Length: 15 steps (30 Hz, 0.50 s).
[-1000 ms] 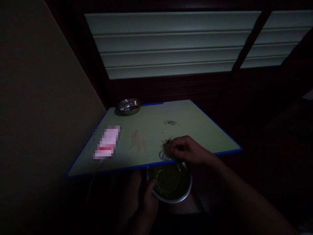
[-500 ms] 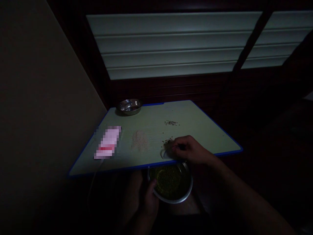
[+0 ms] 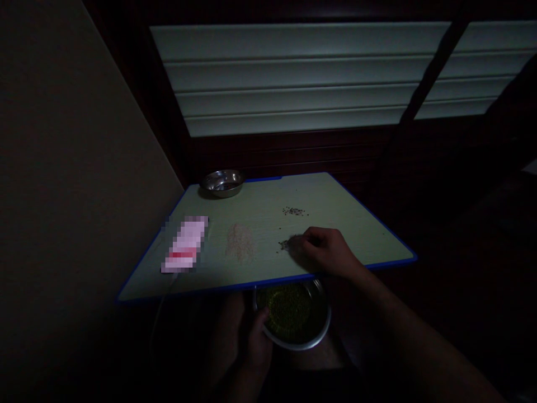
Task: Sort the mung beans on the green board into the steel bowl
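Below the table's near edge, my left hand [image 3: 258, 338] grips the left rim of a metal bowl [image 3: 308, 342], thumb over the rim. Small green beans [image 3: 287, 313] fill its bottom. Over the table my right hand [image 3: 327, 249] is closed in a pinch around a thin, translucent piece [image 3: 296, 243], blurred and too dim to name exactly. This piece is at a small cluster of dark beans [image 3: 283, 245], partly covering them. Farther back lies another scatter of dark beans [image 3: 294, 211]. A pale pinkish heap of fine grains [image 3: 240, 243] is left of my right hand.
The pale table [image 3: 335, 201] has a blue edge. A shallow metal bowl [image 3: 222, 184] stands at its back left corner. A pixelated phone-like object [image 3: 184, 246] with a cable [image 3: 158, 313] lies at the left. A wall and slatted panels surround the table; the room is dark.
My right hand has shifted slightly up and right, carrying the translucent piece from near the table's front edge to the near dark beans. My left hand and its bowl stay almost still.
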Each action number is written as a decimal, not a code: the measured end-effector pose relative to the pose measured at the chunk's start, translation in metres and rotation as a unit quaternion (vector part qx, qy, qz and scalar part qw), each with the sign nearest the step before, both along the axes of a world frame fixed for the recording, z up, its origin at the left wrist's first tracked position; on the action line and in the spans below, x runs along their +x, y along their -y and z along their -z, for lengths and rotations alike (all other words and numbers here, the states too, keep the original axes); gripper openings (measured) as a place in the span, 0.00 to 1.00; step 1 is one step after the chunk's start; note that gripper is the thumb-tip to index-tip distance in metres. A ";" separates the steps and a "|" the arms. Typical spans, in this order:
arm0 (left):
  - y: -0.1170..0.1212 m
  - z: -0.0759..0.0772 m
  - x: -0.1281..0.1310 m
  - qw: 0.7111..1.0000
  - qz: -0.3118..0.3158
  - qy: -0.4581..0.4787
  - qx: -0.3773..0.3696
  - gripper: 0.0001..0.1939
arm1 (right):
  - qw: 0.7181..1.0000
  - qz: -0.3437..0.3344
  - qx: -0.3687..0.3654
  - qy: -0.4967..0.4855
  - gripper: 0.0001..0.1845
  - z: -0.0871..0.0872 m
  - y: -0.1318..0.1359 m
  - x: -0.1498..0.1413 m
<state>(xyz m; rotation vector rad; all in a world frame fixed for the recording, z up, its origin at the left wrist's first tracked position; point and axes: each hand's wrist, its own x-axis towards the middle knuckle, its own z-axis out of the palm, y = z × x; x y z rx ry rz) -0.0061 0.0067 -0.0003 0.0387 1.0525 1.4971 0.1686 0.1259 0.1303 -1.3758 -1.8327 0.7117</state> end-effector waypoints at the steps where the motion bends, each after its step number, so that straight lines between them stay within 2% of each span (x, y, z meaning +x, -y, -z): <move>1: 0.000 0.001 -0.001 1.000 0.000 -0.004 0.001 0.22 | 1.000 -0.007 0.004 -0.003 0.10 0.000 0.000 0.000; 6: -0.001 0.000 -0.002 0.996 -0.012 -0.058 0.070 0.28 | 0.999 -0.042 0.000 -0.004 0.11 -0.002 0.000 0.000; 11: 0.000 -0.003 0.001 1.000 0.006 -0.004 0.004 0.24 | 0.998 -0.052 -0.027 -0.033 0.12 -0.002 0.000 0.001; 15: -0.001 0.000 0.002 1.000 0.001 -0.001 0.017 0.25 | 0.998 -0.051 -0.019 -0.044 0.12 -0.002 0.000 0.001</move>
